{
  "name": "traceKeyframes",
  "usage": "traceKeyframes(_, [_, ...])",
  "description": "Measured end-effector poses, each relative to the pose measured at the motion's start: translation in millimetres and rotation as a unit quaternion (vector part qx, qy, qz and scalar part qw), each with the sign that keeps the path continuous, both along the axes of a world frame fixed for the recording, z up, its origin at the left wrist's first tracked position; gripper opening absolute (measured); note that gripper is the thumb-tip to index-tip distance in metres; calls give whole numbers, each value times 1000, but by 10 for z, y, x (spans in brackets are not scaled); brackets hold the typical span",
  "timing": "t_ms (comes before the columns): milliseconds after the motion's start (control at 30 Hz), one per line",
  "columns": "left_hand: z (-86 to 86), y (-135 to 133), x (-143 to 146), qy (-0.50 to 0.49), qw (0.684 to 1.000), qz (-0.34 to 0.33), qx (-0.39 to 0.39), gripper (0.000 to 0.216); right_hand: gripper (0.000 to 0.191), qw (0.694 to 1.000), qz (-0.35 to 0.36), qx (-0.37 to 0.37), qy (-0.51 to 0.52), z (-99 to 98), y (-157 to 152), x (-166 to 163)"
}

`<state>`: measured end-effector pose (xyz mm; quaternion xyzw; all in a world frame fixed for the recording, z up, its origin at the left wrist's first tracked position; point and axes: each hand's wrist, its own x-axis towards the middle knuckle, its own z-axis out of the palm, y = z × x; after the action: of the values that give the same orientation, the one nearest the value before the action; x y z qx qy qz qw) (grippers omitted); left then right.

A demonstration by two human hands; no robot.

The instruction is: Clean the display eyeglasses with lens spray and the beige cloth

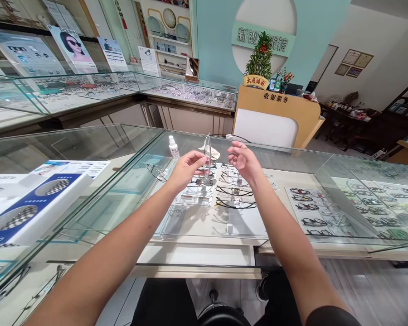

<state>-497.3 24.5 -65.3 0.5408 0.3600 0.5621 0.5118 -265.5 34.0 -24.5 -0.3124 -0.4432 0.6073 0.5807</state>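
My left hand pinches a pair of eyeglasses above the glass counter, its lenses turned nearly edge-on to me. A thin dark temple reaches from the frame toward the right, behind my other hand. To the right of the lenses, my right hand is raised with fingers loosely curled and apart; I see nothing in it. Beyond my left hand a small white bottle stands upright on the counter. A pale cloth lies just behind the eyeglasses.
Rows of spectacle frames lie inside the glass display counter. On the left rests a blue-and-white box. An open drawer juts out below the glass. Farther back are more showcases and a wooden reception desk.
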Motion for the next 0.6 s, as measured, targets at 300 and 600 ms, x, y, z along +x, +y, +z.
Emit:
traceKeyframes(300, [18, -115, 107, 50, 998, -33, 26, 54, 43, 984, -32, 87, -150, -187, -84, -301])
traceKeyframes(600, [15, -140, 127, 70, 997, -22, 30, 56, 64, 963, -78, 163, -198, -255, -106, -310])
